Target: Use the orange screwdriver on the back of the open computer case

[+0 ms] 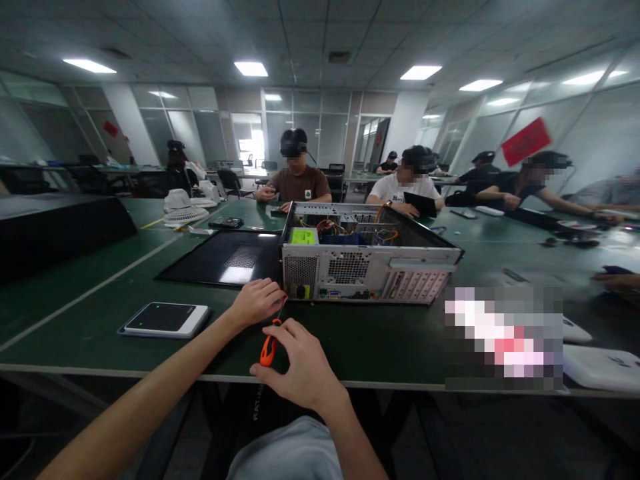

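My right hand (305, 363) grips the orange handle of a screwdriver (269, 349) between thumb and fingers, in front of the computer case. Its thin shaft points up and away, toward the case's lower left corner. At that corner my left hand (259, 301) is closed, with its fingertips close to the shaft's far end; what they pinch is hidden. The computer case (367, 272) lies on its side with its rear panel facing me and its top side uncovered. Inside are a power supply with a green label (304, 236) and coloured cables (330, 227).
A black side panel (220, 257) lies left of the case. Nearer me is a white-edged device with a dark top (165, 318). A white fan (183, 208) stands farther back. White objects (605, 367) lie at the right edge. Several people sit around the green table (100, 320).
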{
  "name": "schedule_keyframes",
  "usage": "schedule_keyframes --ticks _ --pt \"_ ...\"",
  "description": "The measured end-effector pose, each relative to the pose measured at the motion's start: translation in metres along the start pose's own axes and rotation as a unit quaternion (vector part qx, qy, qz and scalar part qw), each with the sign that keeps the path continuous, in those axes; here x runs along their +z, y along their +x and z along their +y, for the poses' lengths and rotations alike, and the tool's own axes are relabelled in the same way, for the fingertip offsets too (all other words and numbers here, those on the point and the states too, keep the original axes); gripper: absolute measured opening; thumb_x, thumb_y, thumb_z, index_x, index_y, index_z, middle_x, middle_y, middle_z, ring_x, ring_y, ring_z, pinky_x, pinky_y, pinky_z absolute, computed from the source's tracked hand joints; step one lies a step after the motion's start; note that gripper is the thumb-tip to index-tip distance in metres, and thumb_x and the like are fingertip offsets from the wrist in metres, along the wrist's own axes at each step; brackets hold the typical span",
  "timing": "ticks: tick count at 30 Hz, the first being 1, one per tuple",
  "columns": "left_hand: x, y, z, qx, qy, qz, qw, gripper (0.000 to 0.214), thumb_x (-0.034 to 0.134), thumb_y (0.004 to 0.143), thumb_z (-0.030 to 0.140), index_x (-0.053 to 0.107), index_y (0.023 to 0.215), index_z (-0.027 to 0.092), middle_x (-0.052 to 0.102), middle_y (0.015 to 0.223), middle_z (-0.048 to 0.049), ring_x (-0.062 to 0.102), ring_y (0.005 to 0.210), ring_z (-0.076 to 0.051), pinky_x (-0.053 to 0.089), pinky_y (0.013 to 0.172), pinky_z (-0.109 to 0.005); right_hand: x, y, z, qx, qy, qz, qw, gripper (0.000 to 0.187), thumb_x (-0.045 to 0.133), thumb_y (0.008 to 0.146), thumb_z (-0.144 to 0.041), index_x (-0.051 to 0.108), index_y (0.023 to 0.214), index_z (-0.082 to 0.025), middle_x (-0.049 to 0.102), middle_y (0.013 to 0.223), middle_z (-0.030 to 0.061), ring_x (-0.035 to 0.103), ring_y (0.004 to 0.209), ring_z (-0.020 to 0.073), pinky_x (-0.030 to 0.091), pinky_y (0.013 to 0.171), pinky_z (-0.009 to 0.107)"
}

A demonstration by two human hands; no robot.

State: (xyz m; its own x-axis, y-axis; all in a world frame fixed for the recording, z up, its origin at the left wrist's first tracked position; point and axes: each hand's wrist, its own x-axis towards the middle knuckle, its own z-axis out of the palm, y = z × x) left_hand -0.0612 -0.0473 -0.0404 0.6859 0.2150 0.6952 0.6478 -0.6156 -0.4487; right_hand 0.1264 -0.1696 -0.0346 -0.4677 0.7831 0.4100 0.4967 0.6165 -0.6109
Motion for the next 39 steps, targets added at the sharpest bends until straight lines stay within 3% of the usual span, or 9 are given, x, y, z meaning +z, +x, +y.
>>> schedule_keyframes --ticks 16,21,24,27,30,34,36,39 --pt "0.002 -0.002 0.003 -0.064 -0.031 -0.034 0.997 0.019 0.059 0.1 0.024 0.07 0.084 0.02 0.07 0.076 -0.0021 0.06 0.068 -0.016 0.046 0.062 -0.029 -0.001 0.0 0.003 0.001 -0.021 -0.022 1.0 0.057 0.08 0.083 -0.047 0.064 0.133 -0.022 0.061 0.115 0.0087 0.061 0.109 0.0265 0.054 0.096 0.043" --pt "-0.003 -0.001 0.0 -0.078 -0.07 -0.048 0.993 0.014 0.058 0.094 0.019 0.07 0.087 0.02 0.07 0.08 -0.0035 0.062 0.072 -0.017 0.049 0.064 -0.028 0.0 -0.001 0.005 -0.007 -0.012 0.006 1.0 0.06 0.083 0.082 -0.043 0.063 0.137 -0.031 0.056 0.12 0.0063 0.06 0.101 0.0213 0.055 0.091 0.038" --pt "-0.01 -0.002 -0.007 -0.089 -0.111 -0.05 0.989 0.018 0.055 0.08 0.011 0.068 0.09 0.019 0.07 0.088 -0.0057 0.064 0.079 -0.019 0.052 0.067 -0.029 0.002 -0.001 0.007 -0.057 0.001 0.011 0.998 0.043 0.08 0.086 -0.037 0.071 0.127 -0.032 0.059 0.133 0.0055 0.06 0.108 0.021 0.053 0.095 0.036" --pt "-0.015 0.002 -0.018 -0.166 -0.141 -0.011 0.976 0.025 0.05 0.073 0.007 0.066 0.087 0.02 0.067 0.087 -0.005 0.062 0.074 -0.018 0.052 0.067 -0.03 0.005 -0.001 0.009 -0.079 0.017 0.002 0.997 0.027 0.078 0.088 -0.033 0.075 0.114 -0.026 0.067 0.13 0.0045 0.062 0.113 0.0217 0.051 0.101 0.036" --pt "-0.018 0.023 -0.034 -0.247 -0.141 0.074 0.956 0.022 0.05 0.073 0.008 0.064 0.085 0.02 0.065 0.088 -0.0042 0.06 0.075 -0.018 0.052 0.071 -0.032 0.005 -0.001 0.009 -0.075 0.033 0.003 0.997 0.033 0.081 0.084 -0.033 0.073 0.114 -0.024 0.069 0.132 0.0058 0.064 0.118 0.0222 0.048 0.106 0.036" --pt "-0.022 0.076 -0.057 -0.325 -0.141 0.146 0.924 0.02 0.051 0.074 0.011 0.064 0.085 0.021 0.065 0.09 -0.005 0.06 0.092 -0.022 0.053 0.075 -0.033 0.004 -0.001 0.008 -0.079 0.037 -0.006 0.996 0.037 0.08 0.085 -0.032 0.069 0.12 -0.024 0.066 0.137 0.0067 0.063 0.123 0.0225 0.046 0.109 0.036" --pt "-0.021 0.107 -0.067 -0.357 -0.15 0.114 0.915 0.021 0.051 0.079 0.014 0.066 0.091 0.021 0.067 0.1 -0.0065 0.059 0.105 -0.024 0.054 0.08 -0.034 0.002 0.0 0.007 -0.079 0.022 -0.006 0.997 0.035 0.08 0.086 -0.034 0.069 0.117 -0.024 0.067 0.135 0.006 0.064 0.118 0.023 0.048 0.106 0.037" --pt "-0.01 0.145 -0.079 -0.376 -0.174 -0.034 0.909 0.022 0.052 0.085 0.021 0.071 0.097 0.019 0.071 0.106 -0.0072 0.063 0.101 -0.023 0.053 0.089 -0.036 0.0 0.002 0.005 -0.082 0.01 -0.016 0.996 0.031 0.081 0.085 -0.035 0.069 0.111 -0.023 0.067 0.137 0.0051 0.063 0.112 0.0228 0.05 0.102 0.037"
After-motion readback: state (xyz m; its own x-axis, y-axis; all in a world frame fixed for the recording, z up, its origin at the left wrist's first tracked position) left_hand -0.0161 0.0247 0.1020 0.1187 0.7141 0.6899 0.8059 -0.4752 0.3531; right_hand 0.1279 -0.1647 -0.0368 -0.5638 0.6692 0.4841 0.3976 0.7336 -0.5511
